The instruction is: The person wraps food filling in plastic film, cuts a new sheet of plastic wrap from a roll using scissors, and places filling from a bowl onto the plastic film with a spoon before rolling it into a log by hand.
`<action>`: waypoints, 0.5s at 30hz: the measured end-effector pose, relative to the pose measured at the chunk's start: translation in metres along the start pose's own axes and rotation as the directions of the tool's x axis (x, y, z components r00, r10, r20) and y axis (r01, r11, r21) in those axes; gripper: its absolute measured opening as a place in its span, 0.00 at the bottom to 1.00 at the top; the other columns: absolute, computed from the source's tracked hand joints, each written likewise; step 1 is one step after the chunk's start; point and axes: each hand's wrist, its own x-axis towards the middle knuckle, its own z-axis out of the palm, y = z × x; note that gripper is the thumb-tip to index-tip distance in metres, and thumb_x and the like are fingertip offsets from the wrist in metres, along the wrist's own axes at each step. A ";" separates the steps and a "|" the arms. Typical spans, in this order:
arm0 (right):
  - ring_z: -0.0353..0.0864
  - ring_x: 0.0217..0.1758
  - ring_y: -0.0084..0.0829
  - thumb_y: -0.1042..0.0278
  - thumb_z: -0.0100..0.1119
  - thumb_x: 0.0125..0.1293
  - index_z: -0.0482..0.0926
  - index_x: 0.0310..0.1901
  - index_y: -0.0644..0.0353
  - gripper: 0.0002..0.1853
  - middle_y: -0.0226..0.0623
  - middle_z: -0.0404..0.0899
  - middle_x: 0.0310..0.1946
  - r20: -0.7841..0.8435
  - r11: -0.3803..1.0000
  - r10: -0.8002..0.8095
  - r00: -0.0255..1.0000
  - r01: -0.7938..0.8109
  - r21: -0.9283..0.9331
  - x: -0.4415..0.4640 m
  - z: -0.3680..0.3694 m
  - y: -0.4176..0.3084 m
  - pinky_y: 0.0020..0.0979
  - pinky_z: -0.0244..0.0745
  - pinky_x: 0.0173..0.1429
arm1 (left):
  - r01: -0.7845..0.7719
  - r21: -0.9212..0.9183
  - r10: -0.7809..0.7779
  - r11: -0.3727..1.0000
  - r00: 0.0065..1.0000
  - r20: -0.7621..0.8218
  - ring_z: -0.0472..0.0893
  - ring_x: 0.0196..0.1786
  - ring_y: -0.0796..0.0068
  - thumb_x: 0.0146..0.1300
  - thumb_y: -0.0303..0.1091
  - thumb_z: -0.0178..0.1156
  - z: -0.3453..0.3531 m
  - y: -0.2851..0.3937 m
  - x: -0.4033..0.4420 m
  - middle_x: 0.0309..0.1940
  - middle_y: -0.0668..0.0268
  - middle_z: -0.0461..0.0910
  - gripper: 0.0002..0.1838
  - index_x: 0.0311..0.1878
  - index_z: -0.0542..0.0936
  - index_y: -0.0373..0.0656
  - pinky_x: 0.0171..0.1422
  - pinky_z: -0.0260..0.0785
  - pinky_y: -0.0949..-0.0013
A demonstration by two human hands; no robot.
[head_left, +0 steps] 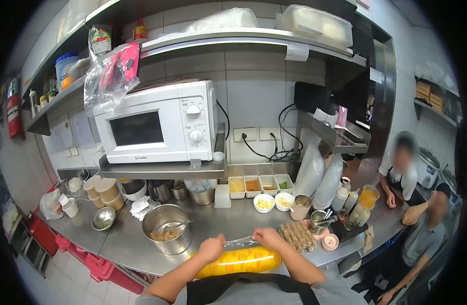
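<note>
A large yellow roll of cling film (238, 263) lies at the front edge of the steel counter, close against my body. Clear film (239, 241) stretches between my two hands above the roll. My left hand (212, 248) is closed on the film's left side, and my right hand (267, 238) pinches its right side. To the left of the roll stands a steel pot (180, 245) holding a brownish crumbly mixture (166, 234) and a spoon. Just right of my right hand, several brown film-wrapped rolls (297, 237) lie side by side.
A white microwave (157, 122) sits on a shelf above the counter. Behind are small food containers (252, 186) and two white bowls (264, 203). Squeeze bottles (340, 199) and a utensil container (319, 218) stand right. Two people (399, 170) are at the far right.
</note>
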 end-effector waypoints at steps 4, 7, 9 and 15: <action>0.82 0.32 0.41 0.60 0.62 0.65 0.81 0.40 0.57 0.10 0.42 0.82 0.30 -0.105 0.991 0.059 0.993 -0.046 0.126 -0.043 -0.020 -0.041 0.36 0.75 0.38 | -0.194 -0.124 0.204 0.973 0.976 0.077 0.82 0.33 0.46 0.64 0.49 0.60 -0.031 0.011 -0.037 0.27 0.56 0.82 0.16 0.38 0.74 0.44 0.39 0.73 0.49; 0.82 0.34 0.43 0.59 0.63 0.65 0.81 0.39 0.57 0.10 0.43 0.82 0.31 -0.213 0.994 -0.017 0.977 0.040 0.103 -0.052 -0.019 -0.050 0.38 0.76 0.39 | -0.282 -0.131 0.286 0.950 0.958 0.012 0.81 0.32 0.48 0.64 0.46 0.62 -0.040 -0.009 -0.054 0.26 0.58 0.81 0.15 0.38 0.74 0.44 0.37 0.73 0.51; 0.82 0.35 0.44 0.59 0.63 0.65 0.81 0.38 0.57 0.10 0.43 0.82 0.32 -0.291 0.992 -0.083 0.953 0.106 0.064 -0.056 -0.017 -0.050 0.38 0.76 0.40 | -0.318 0.059 0.322 0.946 0.941 -0.099 0.81 0.32 0.49 0.63 0.44 0.62 -0.036 -0.026 -0.070 0.25 0.59 0.81 0.13 0.38 0.75 0.44 0.36 0.73 0.52; 0.82 0.31 0.41 0.58 0.66 0.63 0.82 0.34 0.58 0.11 0.41 0.83 0.30 -0.439 0.988 -0.099 0.893 0.141 0.065 -0.057 -0.007 -0.051 0.36 0.76 0.36 | 0.036 0.014 -0.028 0.999 0.927 -0.374 0.82 0.30 0.50 0.64 0.46 0.61 -0.017 -0.014 -0.087 0.23 0.57 0.80 0.13 0.38 0.76 0.45 0.35 0.75 0.53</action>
